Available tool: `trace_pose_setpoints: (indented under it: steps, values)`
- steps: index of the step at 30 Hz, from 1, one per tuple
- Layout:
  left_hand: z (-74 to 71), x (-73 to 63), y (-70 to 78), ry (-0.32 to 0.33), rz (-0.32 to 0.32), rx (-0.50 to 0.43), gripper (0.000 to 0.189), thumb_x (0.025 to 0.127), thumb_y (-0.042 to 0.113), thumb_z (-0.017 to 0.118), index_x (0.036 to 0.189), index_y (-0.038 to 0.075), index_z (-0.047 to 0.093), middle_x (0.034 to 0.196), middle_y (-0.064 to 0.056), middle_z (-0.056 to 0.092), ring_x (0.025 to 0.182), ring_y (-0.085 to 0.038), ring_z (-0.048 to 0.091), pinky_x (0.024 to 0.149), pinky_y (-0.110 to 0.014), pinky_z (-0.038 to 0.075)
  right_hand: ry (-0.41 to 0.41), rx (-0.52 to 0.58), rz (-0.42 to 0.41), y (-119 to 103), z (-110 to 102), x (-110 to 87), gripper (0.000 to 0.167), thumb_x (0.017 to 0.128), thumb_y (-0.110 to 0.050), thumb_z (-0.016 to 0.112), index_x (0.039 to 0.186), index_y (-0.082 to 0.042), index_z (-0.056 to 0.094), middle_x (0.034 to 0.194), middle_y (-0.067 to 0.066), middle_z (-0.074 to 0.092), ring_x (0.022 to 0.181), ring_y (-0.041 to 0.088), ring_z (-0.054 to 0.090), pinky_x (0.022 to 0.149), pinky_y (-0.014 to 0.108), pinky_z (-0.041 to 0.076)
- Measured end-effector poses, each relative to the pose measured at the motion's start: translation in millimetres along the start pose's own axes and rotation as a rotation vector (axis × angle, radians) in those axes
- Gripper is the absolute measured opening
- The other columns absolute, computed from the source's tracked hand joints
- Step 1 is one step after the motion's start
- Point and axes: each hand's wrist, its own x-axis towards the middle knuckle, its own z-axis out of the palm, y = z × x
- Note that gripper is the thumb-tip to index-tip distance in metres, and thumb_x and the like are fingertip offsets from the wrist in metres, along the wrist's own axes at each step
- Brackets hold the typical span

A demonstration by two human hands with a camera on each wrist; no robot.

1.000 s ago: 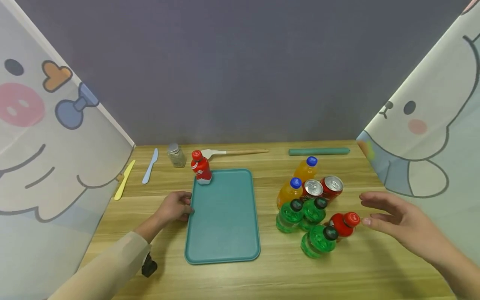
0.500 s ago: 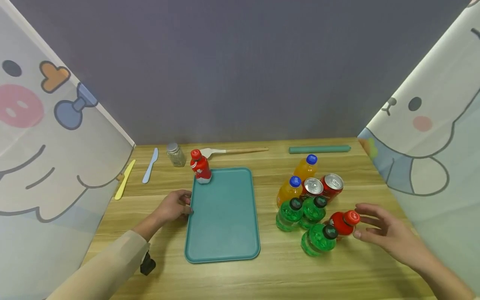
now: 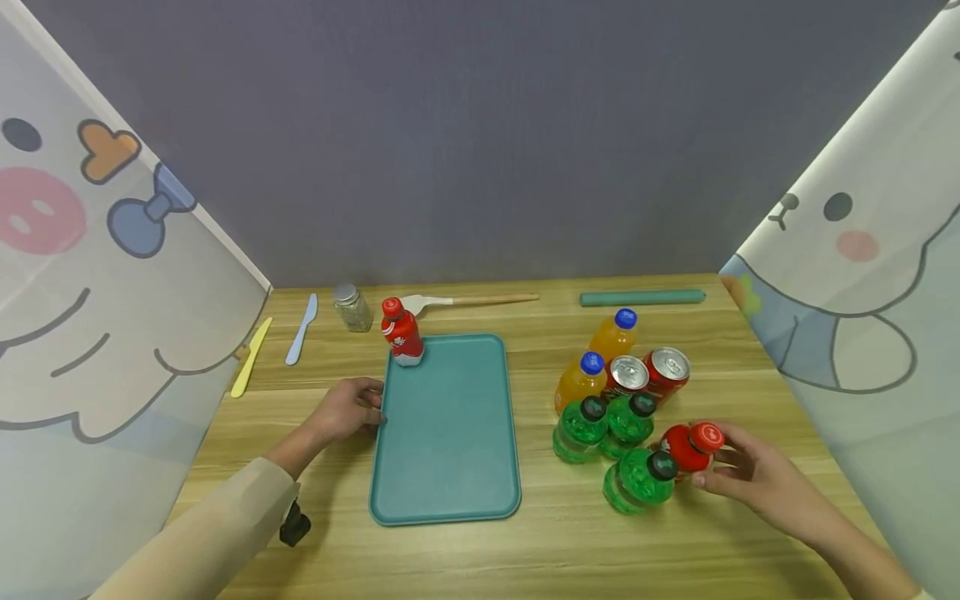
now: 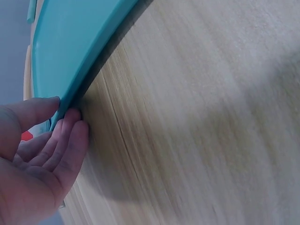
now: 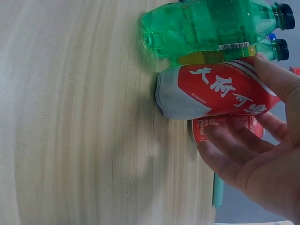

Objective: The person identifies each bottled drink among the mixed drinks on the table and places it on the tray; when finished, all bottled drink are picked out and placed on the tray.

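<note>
My left hand (image 3: pixel 348 410) pinches the left rim of a teal tray (image 3: pixel 447 433). In the left wrist view, the thumb (image 4: pixel 40 111) lies at one side of the rim and the fingers (image 4: pixel 70 145) at the other. My right hand (image 3: pixel 750 477) is around a red cola bottle (image 5: pixel 220 89) that stands upright on the table. Its thumb (image 5: pixel 272 75) meets the bottle's upper side, while the other fingers are spread loosely beside it; a firm hold does not show. Another red bottle (image 3: pixel 402 335) stands on the tray's far left corner.
Several green bottles (image 3: pixel 637 482), two orange drink bottles (image 3: pixel 579 387) and two red cans (image 3: pixel 665 375) cluster left of my right hand. Along the back lie a spatula (image 3: pixel 480 300) and a green rod (image 3: pixel 642 297). A jar (image 3: pixel 353 310) and two plastic knives (image 3: pixel 302 332) are at left.
My right hand has moved left and down to the red bottle, its fingers passing behind it. The left hand keeps its place at the tray's rim.
</note>
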Motion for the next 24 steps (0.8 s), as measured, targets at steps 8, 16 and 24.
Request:
trace_pose_setpoints:
  steps: [8,16,24]
  values:
    - [-0.4,3.2,0.4,0.005,-0.024,-0.020,0.047,0.093,0.002,0.066,0.136,-0.011,0.053,0.106,-0.019,0.065,0.080,-0.022,0.068,0.070,-0.038,0.062,0.027,0.001,-0.043,0,4,2.2,0.055,0.090,-0.003,0.076,0.139,0.002,0.051,0.125,-0.024,0.062,0.106,0.001,0.068,0.079,0.026,0.061]
    - [-2.2,9.8,-2.7,0.019,-0.033,-0.002,0.038,0.095,0.005,0.065,0.128,-0.010,0.054,0.099,-0.017,0.065,0.077,-0.021,0.069,0.066,-0.038,0.061,0.069,-0.065,-0.025,0,7,3.2,0.053,0.089,-0.008,0.079,0.136,-0.001,0.055,0.119,-0.024,0.064,0.100,0.003,0.070,0.077,0.025,0.061]
    - [-2.8,13.8,-2.8,0.020,-0.045,0.025,0.034,0.093,0.006,0.066,0.123,-0.007,0.058,0.095,-0.014,0.067,0.075,-0.020,0.068,0.064,-0.036,0.060,0.176,-0.150,-0.008,0,11,-0.7,0.051,0.085,-0.013,0.085,0.130,-0.007,0.061,0.111,-0.017,0.070,0.092,0.005,0.071,0.074,0.021,0.059]
